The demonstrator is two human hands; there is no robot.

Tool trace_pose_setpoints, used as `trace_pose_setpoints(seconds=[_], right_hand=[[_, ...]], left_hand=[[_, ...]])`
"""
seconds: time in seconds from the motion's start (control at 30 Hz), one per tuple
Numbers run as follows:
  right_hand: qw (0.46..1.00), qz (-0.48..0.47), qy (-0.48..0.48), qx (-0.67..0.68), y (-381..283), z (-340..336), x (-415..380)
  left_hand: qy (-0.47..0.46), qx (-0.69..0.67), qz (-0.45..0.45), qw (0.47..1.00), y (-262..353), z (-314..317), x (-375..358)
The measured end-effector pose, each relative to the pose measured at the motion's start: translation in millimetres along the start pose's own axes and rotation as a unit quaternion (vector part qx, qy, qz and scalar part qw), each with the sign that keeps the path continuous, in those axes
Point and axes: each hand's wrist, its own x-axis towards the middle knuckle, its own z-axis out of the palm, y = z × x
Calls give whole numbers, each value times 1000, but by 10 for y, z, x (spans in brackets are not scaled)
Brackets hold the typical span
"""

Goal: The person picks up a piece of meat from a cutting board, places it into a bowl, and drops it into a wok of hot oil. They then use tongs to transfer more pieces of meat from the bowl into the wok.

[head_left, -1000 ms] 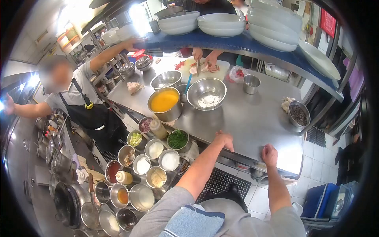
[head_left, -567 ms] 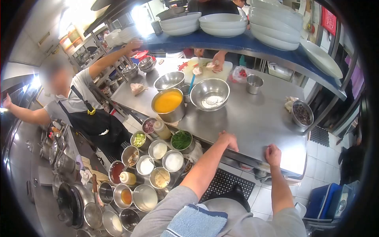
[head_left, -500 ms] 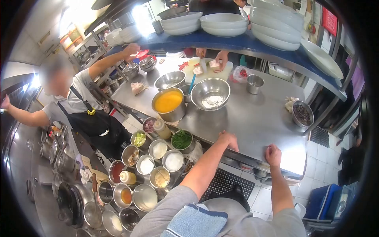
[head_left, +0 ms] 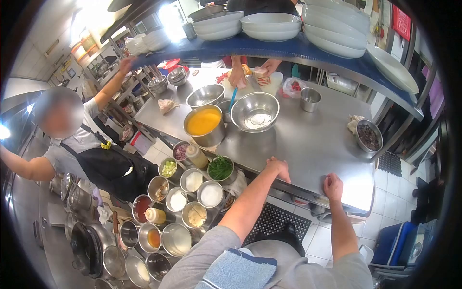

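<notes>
My left hand (head_left: 278,168) rests on the front edge of the steel table (head_left: 308,144), its fingers bent and no object visible in it. To its right, my right hand (head_left: 333,187) lies curled on the same edge; whatever its fingers may hold is hidden. An empty-looking steel bowl (head_left: 255,112) stands beyond my left hand, beside a pot of orange liquid (head_left: 204,123). Nearer on the left is a container of chopped greens (head_left: 221,168). A small steel pot (head_left: 310,99) stands farther back.
A person in a black apron (head_left: 110,166) stands at the left, arms spread. Another person's hands (head_left: 237,77) work at a cutting board (head_left: 274,86). White bowls (head_left: 271,26) line the shelf above. Many containers (head_left: 176,239) crowd the near left. A dark-filled bowl (head_left: 369,136) sits right.
The person at the left has moved down and leftward in view. Across the table, the other person's hand has shifted left over the board. My own hands have hardly moved.
</notes>
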Motion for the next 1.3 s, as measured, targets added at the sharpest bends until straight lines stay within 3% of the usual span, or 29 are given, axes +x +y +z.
trace_pose_setpoints(seconds=[0.47,0.67,0.97,1.3], right_hand=[[1000,19,-14,-1,-49,-31,8],[1000,6,-10,7,-5,-7,4],[1000,-13,-18,6,135,62,-30],[999,29,-30,6,73,24,-1]], left_hand=[[12,-8,-27,1000,82,-66,-281],[62,31,6,998,12,40,-105],[65,20,-43,997,102,11,-300],[50,-25,8,998,-37,25,35]])
